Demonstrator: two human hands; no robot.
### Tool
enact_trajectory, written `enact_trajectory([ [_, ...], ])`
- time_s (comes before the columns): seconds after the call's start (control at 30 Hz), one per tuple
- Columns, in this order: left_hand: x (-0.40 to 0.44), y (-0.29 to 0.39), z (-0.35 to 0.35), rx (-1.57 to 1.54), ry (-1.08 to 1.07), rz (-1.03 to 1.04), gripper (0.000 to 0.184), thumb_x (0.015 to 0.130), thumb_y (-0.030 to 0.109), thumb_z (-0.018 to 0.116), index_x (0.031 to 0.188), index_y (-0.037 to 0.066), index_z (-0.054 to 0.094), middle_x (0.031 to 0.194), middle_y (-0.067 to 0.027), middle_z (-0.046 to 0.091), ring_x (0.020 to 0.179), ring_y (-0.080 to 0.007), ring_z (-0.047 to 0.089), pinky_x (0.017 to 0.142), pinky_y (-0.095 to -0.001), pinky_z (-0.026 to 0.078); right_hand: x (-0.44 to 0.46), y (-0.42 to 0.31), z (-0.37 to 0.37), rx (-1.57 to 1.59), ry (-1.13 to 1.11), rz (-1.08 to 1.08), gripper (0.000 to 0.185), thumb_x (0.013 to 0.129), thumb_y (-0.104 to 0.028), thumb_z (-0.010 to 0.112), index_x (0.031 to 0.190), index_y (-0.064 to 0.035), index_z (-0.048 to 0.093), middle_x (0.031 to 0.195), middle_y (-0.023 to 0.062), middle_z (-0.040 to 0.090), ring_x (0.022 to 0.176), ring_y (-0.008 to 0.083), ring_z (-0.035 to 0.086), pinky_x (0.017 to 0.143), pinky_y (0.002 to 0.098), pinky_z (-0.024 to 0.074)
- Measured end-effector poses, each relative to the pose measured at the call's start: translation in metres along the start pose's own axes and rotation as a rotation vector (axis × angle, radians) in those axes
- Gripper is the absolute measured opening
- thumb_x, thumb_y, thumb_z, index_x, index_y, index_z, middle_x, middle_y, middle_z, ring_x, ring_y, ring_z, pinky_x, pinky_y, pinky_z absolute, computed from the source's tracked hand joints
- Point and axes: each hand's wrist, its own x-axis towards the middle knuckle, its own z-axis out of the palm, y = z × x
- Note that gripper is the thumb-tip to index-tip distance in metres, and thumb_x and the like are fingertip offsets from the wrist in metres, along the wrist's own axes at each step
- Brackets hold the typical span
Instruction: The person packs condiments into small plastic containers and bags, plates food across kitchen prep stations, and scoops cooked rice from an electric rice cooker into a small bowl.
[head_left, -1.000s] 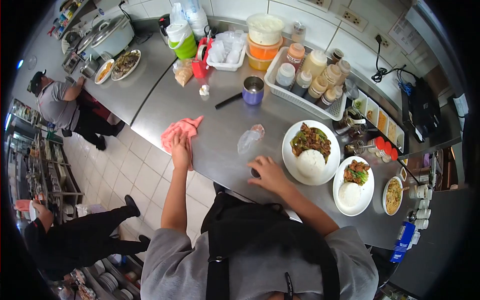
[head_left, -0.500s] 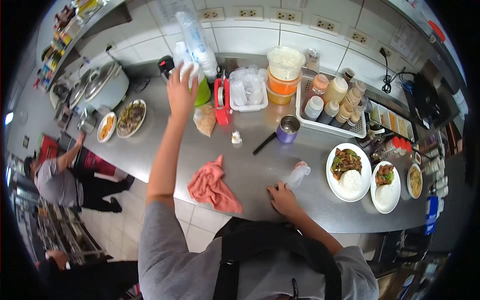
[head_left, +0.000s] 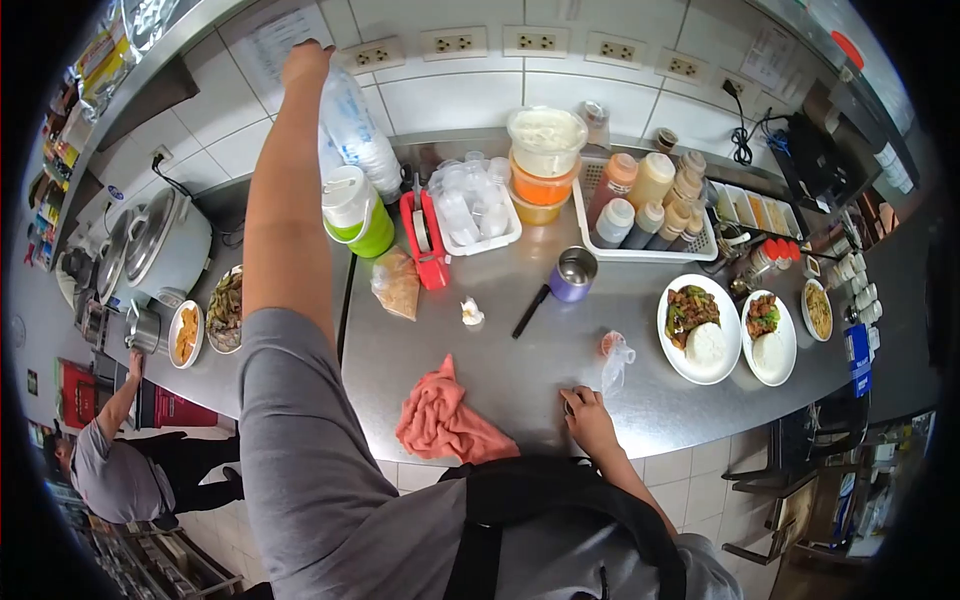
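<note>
My left hand (head_left: 308,62) is stretched up by the wall, fingers curled at the top of a clear plastic sleeve of cups (head_left: 362,140); what the fingers hold is too small to tell. My right hand (head_left: 590,422) rests near the counter's front edge, its fingers closed round a small dark thing that is mostly hidden. Just behind it lies a small clear plastic bag (head_left: 617,362) with something reddish inside. A crumpled pink cloth (head_left: 450,418) lies to its left. Farther back are a purple cup (head_left: 573,275) and a black stick-like object (head_left: 531,311).
Plates of rice and meat (head_left: 706,352) stand at right. Sauce bottles in a white basket (head_left: 650,250), stacked tubs (head_left: 546,150), a red tape dispenser (head_left: 428,240) and a green-and-white jug (head_left: 375,232) line the back. A co-worker (head_left: 120,470) stands at far left.
My left hand has let go of the pink cloth and risen over the jug to the wall by the sleeve. The view has turned up and left. My right hand stays low on the counter.
</note>
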Motion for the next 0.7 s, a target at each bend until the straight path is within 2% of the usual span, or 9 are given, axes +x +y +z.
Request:
enact_trajectory([
  [0.13,-0.001,-0.003,0.004,-0.060,0.146,0.021,0.034,0.087,0.037,0.063,0.105,0.009,0.069,0.110,-0.0151,0.068,0.101,-0.0357,0.066,0.084,-0.0435,0.054,0.006,0.001,0.000,0.031,0.001,0.038,0.054,0.076,-0.005,0.069,0.128,-0.0078,0.055,0.122,0.0170,0.053,0.110,0.0368,0.052,0.094,0.0420,0.0481],
  [0.3,0.003,-0.002,0.014,-0.323,0.211,-0.214,0.027,0.081,0.028,0.066,0.104,0.015,0.072,0.104,-0.0135,0.070,0.095,-0.0354,0.067,0.081,-0.0416,0.055,0.010,0.000,-0.003,0.042,0.014,0.033,0.052,0.074,-0.005,0.070,0.125,-0.0088,0.057,0.117,0.0157,0.056,0.106,0.0374,0.053,0.092,0.0436,0.0475],
  [0.4,0.003,-0.009,0.021,-0.377,0.238,-0.099,0.027,0.080,0.025,0.065,0.099,0.007,0.070,0.098,-0.0156,0.070,0.094,-0.0363,0.066,0.084,-0.0415,0.053,0.012,-0.002,-0.004,0.043,0.022,0.032,0.052,0.073,-0.006,0.070,0.123,-0.0081,0.057,0.114,0.0163,0.057,0.103,0.0377,0.054,0.091,0.0436,0.0471],
  [0.47,0.019,-0.018,0.046,-0.418,0.475,0.055,0.024,0.081,0.022,0.063,0.091,0.000,0.065,0.093,-0.0186,0.069,0.095,-0.0372,0.064,0.085,-0.0428,0.050,0.014,-0.002,-0.004,0.040,0.026,0.029,0.051,0.073,-0.006,0.071,0.123,-0.0077,0.058,0.112,0.0166,0.057,0.101,0.0377,0.054,0.091,0.0434,0.0469],
  [0.5,0.024,-0.020,0.054,-0.417,0.476,0.054,0.024,0.081,0.022,0.063,0.091,0.000,0.065,0.093,-0.0186,0.069,0.095,-0.0372,0.064,0.085,-0.0428,0.050,0.015,-0.002,-0.003,0.030,0.033,0.028,0.051,0.073,-0.007,0.071,0.123,-0.0076,0.058,0.111,0.0169,0.057,0.101,0.0375,0.054,0.090,0.0433,0.0468],
  [0.57,0.023,-0.018,0.057,-0.942,0.395,-0.237,0.021,0.083,0.020,0.060,0.085,-0.001,0.060,0.089,-0.0196,0.069,0.098,-0.0371,0.063,0.086,-0.0421,0.049,0.015,-0.001,0.000,0.022,0.038,0.030,0.051,0.073,-0.007,0.071,0.122,-0.0075,0.058,0.110,0.0173,0.057,0.100,0.0372,0.054,0.090,0.0433,0.0468],
  [0.6,0.021,-0.018,0.059,-0.941,0.392,-0.237,0.021,0.083,0.020,0.060,0.085,-0.001,0.060,0.089,-0.0196,0.069,0.098,-0.0371,0.063,0.086,-0.0421,0.049,0.016,0.001,0.002,0.018,0.040,0.027,0.051,0.073,-0.008,0.071,0.123,-0.0076,0.058,0.110,0.0175,0.057,0.100,0.0372,0.054,0.090,0.0432,0.0468],
  [0.67,0.004,-0.011,0.054,-1.043,0.703,-0.018,0.016,0.086,0.013,0.059,0.089,-0.002,0.060,0.092,-0.0193,0.068,0.095,-0.0343,0.065,0.085,-0.0417,0.050,0.015,0.002,0.002,0.014,0.039,0.029,0.051,0.073,-0.009,0.071,0.123,-0.0077,0.058,0.109,0.0177,0.057,0.100,0.0371,0.054,0.090,0.0432,0.0468],
  [0.7,-0.003,-0.010,0.046,-1.046,0.698,-0.017,0.016,0.086,0.013,0.059,0.089,-0.002,0.060,0.092,-0.0193,0.068,0.095,-0.0343,0.065,0.085,-0.0417,0.050,0.016,0.001,0.001,0.014,0.036,0.033,0.052,0.073,-0.009,0.071,0.123,-0.0078,0.058,0.109,0.0176,0.057,0.100,0.0370,0.054,0.090,0.0431,0.0469],
])
